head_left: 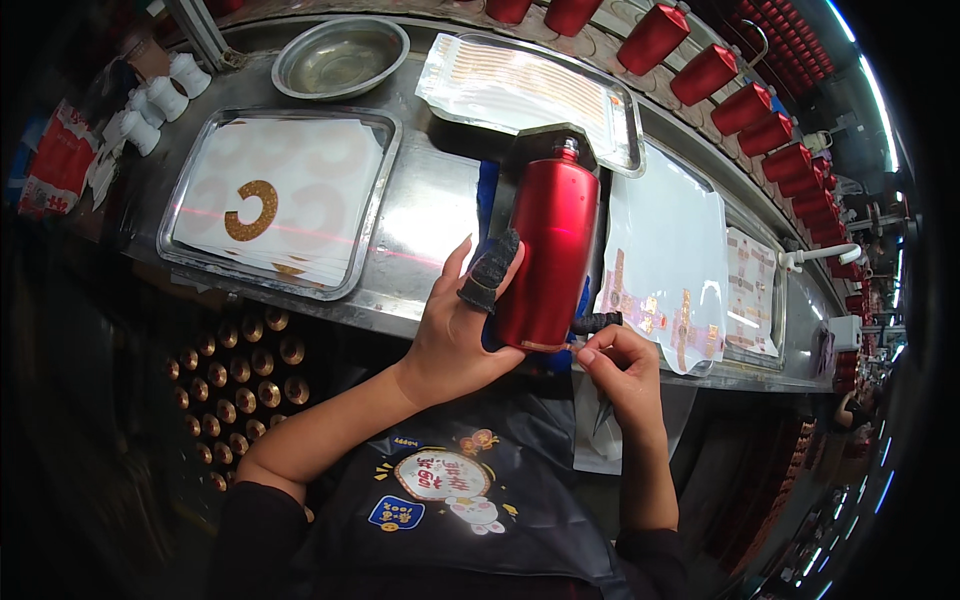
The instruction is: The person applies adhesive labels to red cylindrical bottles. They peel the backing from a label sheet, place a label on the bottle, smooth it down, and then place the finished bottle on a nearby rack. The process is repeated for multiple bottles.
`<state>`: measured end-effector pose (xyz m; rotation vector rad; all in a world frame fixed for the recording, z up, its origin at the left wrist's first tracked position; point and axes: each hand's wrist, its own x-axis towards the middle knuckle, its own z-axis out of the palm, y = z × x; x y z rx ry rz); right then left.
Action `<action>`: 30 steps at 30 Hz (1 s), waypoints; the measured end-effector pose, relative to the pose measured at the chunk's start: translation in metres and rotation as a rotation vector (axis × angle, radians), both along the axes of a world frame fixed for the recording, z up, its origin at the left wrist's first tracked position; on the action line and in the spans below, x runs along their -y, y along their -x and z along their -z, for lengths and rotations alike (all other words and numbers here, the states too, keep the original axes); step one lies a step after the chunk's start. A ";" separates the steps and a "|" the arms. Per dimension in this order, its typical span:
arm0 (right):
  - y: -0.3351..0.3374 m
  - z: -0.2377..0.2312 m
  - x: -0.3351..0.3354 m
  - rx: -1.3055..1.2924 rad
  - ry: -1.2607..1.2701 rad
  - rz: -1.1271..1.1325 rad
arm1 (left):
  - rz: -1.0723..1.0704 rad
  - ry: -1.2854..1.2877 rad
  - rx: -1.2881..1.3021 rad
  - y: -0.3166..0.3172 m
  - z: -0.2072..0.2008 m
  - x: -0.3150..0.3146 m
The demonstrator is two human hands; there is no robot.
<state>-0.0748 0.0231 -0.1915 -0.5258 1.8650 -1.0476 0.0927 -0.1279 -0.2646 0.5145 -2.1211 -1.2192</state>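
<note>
A shiny red bottle (548,255) with a bare metal neck lies tilted, its neck pointing away from me, on a dark holder (522,150). My left hand (462,318) is wrapped round its left side, with a black cover on one finger. Along the bottle's bottom edge runs a thin gold strip (543,346). At the strip's right end, my right hand (622,370) pinches it between thumb and index finger; another black-covered finger reaches to the bottle's side. Below this palm shows a dark pointed thing (602,414), too small to name.
To the left, a metal tray (385,215) holds white sheets with a gold C-shaped piece (251,210). Behind stand a metal bowl (341,60) and a tray of striped sheets (530,85). Patterned sheets (665,270) lie to the right. Several red bottles (655,40) line the back.
</note>
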 end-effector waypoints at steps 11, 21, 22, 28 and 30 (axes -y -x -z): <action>0.006 0.016 0.004 0.056 0.056 0.032 | 0.169 -0.355 0.006 -0.010 0.001 0.015; 0.010 0.015 0.004 0.083 0.086 0.078 | 0.168 -0.575 -0.034 0.004 0.014 0.011; 0.010 0.016 0.005 0.087 0.087 0.082 | 0.171 -0.598 -0.028 0.004 0.014 0.011; 0.009 0.021 0.009 0.064 0.085 0.072 | 0.210 -0.690 -0.067 0.001 0.016 0.016; 0.008 0.023 0.011 0.071 0.093 0.076 | 0.224 -0.694 -0.084 0.001 0.016 0.017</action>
